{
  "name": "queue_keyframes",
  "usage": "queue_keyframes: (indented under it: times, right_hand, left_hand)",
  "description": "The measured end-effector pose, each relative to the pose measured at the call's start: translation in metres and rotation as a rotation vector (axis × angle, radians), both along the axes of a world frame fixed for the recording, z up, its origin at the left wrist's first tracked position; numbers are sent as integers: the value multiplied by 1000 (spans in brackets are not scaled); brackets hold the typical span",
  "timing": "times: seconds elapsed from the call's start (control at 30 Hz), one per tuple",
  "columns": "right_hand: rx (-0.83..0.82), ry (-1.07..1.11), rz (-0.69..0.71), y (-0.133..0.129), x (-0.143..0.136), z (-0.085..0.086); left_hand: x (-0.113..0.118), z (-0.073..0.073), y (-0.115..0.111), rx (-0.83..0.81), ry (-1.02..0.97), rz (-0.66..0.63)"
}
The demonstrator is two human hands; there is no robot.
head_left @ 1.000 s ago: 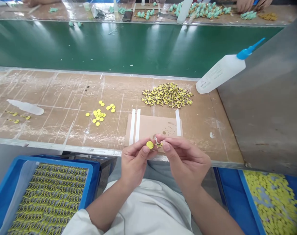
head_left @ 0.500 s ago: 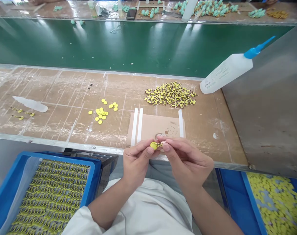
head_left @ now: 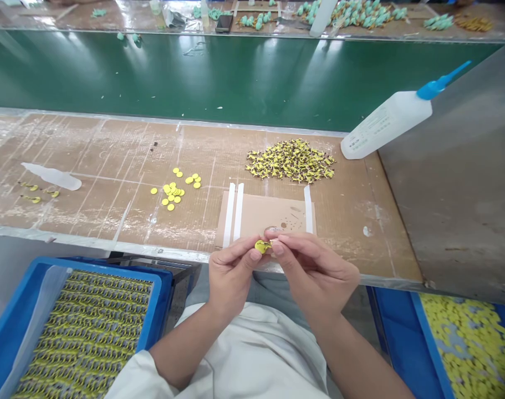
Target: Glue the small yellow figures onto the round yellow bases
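Observation:
Between thumb and fingers, my left hand (head_left: 233, 274) pinches a yellow disc (head_left: 260, 246) just above the table's front edge. My right hand (head_left: 316, 271) is closed on a small yellow-and-dark figure piece (head_left: 269, 244), most of it hidden by the fingertips; it meets the disc. Behind the hands lies a taped cardboard sheet (head_left: 260, 213) with brown spots. Beyond it is a heap of small yellow-and-dark pieces (head_left: 291, 160). Loose yellow discs (head_left: 173, 191) lie to the left.
A white bottle with a blue nozzle (head_left: 387, 124) leans against the metal panel (head_left: 455, 183) at right. Blue trays hold rows of yellow pieces (head_left: 86, 327) at lower left and yellow discs (head_left: 472, 343) at lower right. A green belt (head_left: 235, 77) runs behind the table.
My right hand has shifted slightly left, bringing the small figure piece closer onto the yellow disc. My left hand stays nearly still.

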State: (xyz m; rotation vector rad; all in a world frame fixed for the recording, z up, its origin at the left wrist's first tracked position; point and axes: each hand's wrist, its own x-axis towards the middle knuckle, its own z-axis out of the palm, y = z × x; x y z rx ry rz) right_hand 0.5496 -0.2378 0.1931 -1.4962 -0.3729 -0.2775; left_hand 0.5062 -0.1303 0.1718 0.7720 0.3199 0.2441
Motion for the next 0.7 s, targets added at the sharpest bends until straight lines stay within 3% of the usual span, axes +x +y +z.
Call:
queue_keyframes:
  times: [0.7]
  right_hand:
    - [-38,29,-3,-4,-4,5]
  left_hand:
    - [-2,-1,-6,46,9,72]
